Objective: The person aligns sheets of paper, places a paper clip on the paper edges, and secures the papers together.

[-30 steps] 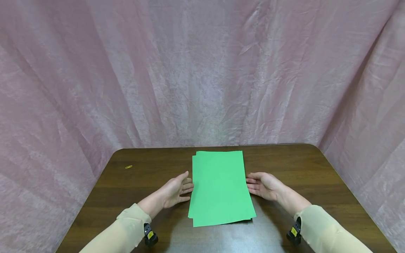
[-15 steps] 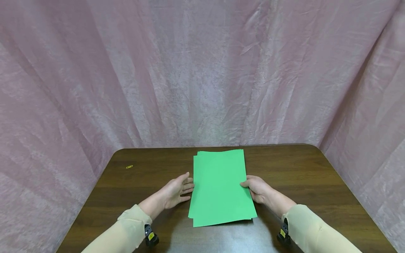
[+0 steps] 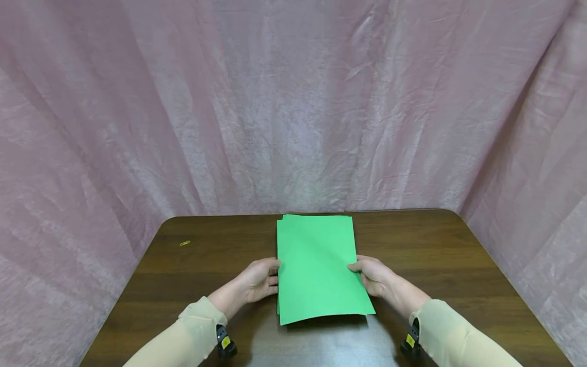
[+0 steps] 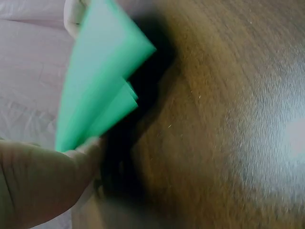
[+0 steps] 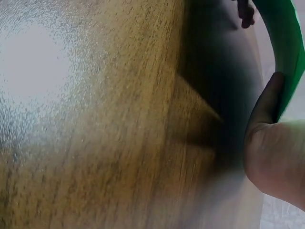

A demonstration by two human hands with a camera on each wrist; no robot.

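Note:
Several green paper sheets [image 3: 318,265], not quite lined up, are held slightly above the table, with a dark shadow under their near edge. My left hand [image 3: 261,280] grips their left edge, its thumb at the top side. From the right, my right hand [image 3: 373,275] pinches the opposite edge, thumb on top and the other fingers mostly hidden underneath. In the left wrist view the offset corners of the green sheets [image 4: 105,62] stand apart from the table. The right wrist view shows the paper [image 5: 288,43] bowed above the wood.
A yellow paper clip [image 3: 185,243] lies on the brown wooden table [image 3: 412,239] at the far left. Pink curtains [image 3: 293,112] hang behind the table and at both sides. Light glares off the table's near middle.
My right hand has closed on the right edge of the sheets, then my left hand on the left edge. The sheets have risen off the table and overlap more evenly.

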